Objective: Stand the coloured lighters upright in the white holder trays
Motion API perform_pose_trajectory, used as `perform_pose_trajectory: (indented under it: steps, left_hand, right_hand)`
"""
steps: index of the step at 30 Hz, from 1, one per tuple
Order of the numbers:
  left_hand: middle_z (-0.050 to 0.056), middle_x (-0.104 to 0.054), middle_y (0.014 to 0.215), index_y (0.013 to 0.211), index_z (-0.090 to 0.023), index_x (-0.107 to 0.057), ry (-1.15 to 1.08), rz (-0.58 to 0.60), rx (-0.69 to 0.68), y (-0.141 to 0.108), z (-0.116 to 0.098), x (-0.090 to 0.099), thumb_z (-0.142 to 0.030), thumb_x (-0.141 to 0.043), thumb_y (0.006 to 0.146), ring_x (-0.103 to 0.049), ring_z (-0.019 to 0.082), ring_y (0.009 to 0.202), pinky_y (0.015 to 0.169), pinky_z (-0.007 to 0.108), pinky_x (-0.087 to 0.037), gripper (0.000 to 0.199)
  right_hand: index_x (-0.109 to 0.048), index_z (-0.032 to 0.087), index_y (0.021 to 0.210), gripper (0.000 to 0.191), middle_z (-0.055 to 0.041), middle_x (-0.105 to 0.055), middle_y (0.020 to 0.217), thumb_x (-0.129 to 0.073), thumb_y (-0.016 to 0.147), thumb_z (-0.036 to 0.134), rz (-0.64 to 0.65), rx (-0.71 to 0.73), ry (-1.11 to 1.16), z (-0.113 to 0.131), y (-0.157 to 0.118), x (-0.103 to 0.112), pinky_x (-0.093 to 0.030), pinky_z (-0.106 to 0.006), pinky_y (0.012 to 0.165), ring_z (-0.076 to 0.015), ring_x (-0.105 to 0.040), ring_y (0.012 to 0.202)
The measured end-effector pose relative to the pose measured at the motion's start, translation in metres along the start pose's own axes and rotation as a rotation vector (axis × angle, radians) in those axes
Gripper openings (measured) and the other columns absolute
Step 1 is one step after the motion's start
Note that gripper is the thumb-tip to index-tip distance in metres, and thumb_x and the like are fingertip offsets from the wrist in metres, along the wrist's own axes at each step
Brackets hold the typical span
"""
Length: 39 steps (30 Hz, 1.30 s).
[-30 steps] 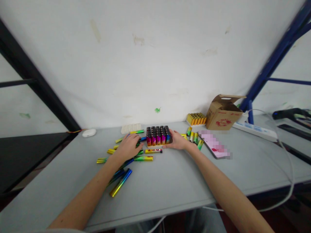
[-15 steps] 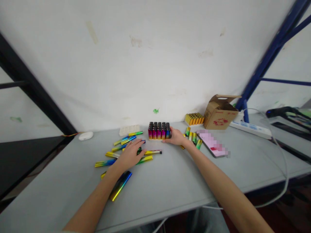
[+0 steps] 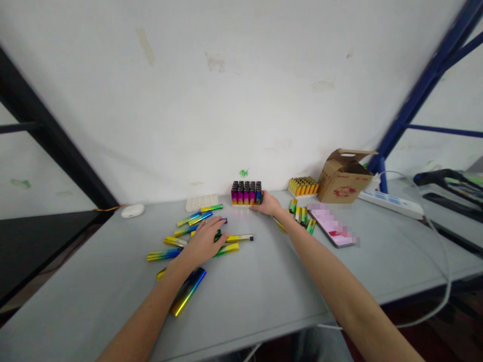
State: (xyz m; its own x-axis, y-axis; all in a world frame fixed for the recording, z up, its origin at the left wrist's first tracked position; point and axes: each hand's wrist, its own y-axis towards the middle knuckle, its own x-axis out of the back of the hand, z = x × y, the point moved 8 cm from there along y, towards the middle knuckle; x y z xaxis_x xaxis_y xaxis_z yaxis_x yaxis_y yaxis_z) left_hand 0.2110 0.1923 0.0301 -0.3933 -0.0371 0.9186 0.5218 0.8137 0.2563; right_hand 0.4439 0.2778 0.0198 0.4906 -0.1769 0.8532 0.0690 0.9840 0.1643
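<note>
A block of upright purple and orange cylinders with dark tops [image 3: 246, 195], battery-like in shape, stands in a white tray [image 3: 241, 205] near the wall. My right hand [image 3: 268, 203] grips its right end, fingers partly hidden behind it. To the left, my left hand [image 3: 208, 239] lies over scattered shiny yellow, green and blue tubes [image 3: 225, 250], fingers stretched and apart. One yellow tube with a dark end [image 3: 241, 238] pokes out beside its thumb. A larger blue and gold piece [image 3: 190, 291] rests by my left forearm.
A pale tray with dimples [image 3: 202, 202] lies by the wall. At the right are green and yellow tubes [image 3: 304, 216], a tray of yellow cylinders [image 3: 304, 186], a cardboard box [image 3: 344, 183], a phone [image 3: 332, 226] and a power strip [image 3: 392, 203]. A white case [image 3: 133, 210] sits far left.
My right hand has pushed the tray of purple cylinders back, closer to the wall. The left hand stays almost in place over the tubes.
</note>
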Motion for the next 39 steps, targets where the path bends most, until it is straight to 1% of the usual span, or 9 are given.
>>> perform_pose_trajectory:
  steps: [3,9,15,19,24,28,31,34,39]
  left_hand:
    - [0.015,-0.054,0.137,0.126,-0.015,-0.057,-0.006,-0.008,-0.006,0.0,0.0,0.0,-0.04,-0.045,0.089,-0.046,0.029,0.129,0.111,0.052,-0.031,0.046]
    - [0.015,-0.054,0.136,0.126,-0.015,-0.057,0.005,-0.02,-0.002,0.0,0.0,-0.002,-0.04,-0.044,0.09,-0.046,0.029,0.129,0.111,0.052,-0.03,0.046]
    - [0.014,-0.054,0.136,0.128,-0.014,-0.056,0.029,-0.01,-0.003,0.0,0.0,-0.004,-0.041,-0.043,0.091,-0.045,0.029,0.13,0.112,0.051,-0.029,0.048]
    - [0.015,-0.056,0.134,0.126,-0.014,-0.058,0.031,-0.028,-0.007,0.0,0.001,-0.004,-0.042,-0.043,0.09,-0.046,0.029,0.129,0.112,0.048,-0.031,0.047]
    - [0.015,-0.055,0.134,0.122,-0.016,-0.059,0.06,-0.106,-0.001,0.001,0.004,0.002,-0.041,-0.041,0.092,-0.048,0.028,0.126,0.108,0.045,-0.036,0.044]
    - [0.017,-0.054,0.134,0.12,-0.014,-0.058,0.173,-0.167,0.026,0.003,0.008,0.011,-0.041,-0.041,0.092,-0.048,0.03,0.125,0.107,0.048,-0.037,0.043]
    - [0.018,-0.055,0.132,0.121,-0.012,-0.057,0.261,-0.146,0.094,0.004,0.014,0.012,-0.042,-0.039,0.093,-0.048,0.031,0.126,0.107,0.05,-0.035,0.045]
    - [0.017,-0.055,0.133,0.123,-0.011,-0.055,0.278,-0.112,0.125,0.002,0.018,0.008,-0.043,-0.035,0.094,-0.047,0.031,0.126,0.106,0.049,-0.035,0.048]
    - [0.015,-0.055,0.133,0.123,-0.014,-0.056,0.225,-0.112,0.133,0.001,0.019,0.006,-0.042,-0.036,0.093,-0.046,0.03,0.126,0.104,0.049,-0.036,0.045]
  right_hand:
    - [-0.053,0.017,0.121,0.071,-0.013,-0.067,0.116,-0.074,0.064,0.054,-0.01,-0.062,-0.024,0.0,0.001,0.0,-0.05,-0.037,0.085,-0.0303,-0.064,0.105]
    - [-0.065,0.019,0.108,0.057,-0.0119,-0.071,0.106,-0.071,0.067,0.058,0.017,-0.065,-0.094,0.003,0.004,0.001,-0.051,-0.035,0.079,-0.0303,-0.066,0.099]
    - [-0.064,0.019,0.114,0.062,-0.0121,-0.07,0.107,-0.068,0.069,0.063,0.062,0.013,-0.165,0.001,0.011,0.006,-0.05,-0.034,0.08,-0.0302,-0.065,0.098]
    - [-0.063,0.018,0.112,0.055,-0.0133,-0.069,0.109,-0.066,0.074,0.057,0.068,0.044,-0.213,0.002,0.011,0.01,-0.049,-0.033,0.081,-0.0296,-0.064,0.1]
    - [-0.061,0.011,0.112,0.05,-0.021,-0.064,0.114,-0.057,0.082,0.051,0.02,-0.015,-0.242,0.004,0.001,0.012,-0.048,-0.039,0.084,-0.0338,-0.061,0.105]
    - [-0.062,0.01,0.11,0.044,-0.0227,-0.064,0.114,-0.055,0.084,0.044,0.0,-0.042,-0.287,0.008,-0.019,0.018,-0.044,-0.042,0.09,-0.0351,-0.057,0.11]
    - [-0.063,0.008,0.11,0.042,-0.0216,-0.064,0.111,-0.051,0.087,0.041,-0.021,0.03,-0.289,0.016,-0.044,0.024,-0.042,-0.043,0.093,-0.034,-0.055,0.111]
    - [-0.062,0.012,0.113,0.036,-0.0155,-0.063,0.116,-0.051,0.089,0.036,-0.054,0.209,-0.219,0.031,-0.076,0.027,-0.037,-0.04,0.1,-0.0284,-0.051,0.115]
    - [-0.063,0.013,0.113,0.03,-0.0116,-0.064,0.111,-0.039,0.095,0.02,-0.007,0.473,-0.152,0.051,-0.115,0.014,-0.036,-0.035,0.102,-0.0216,-0.052,0.11]
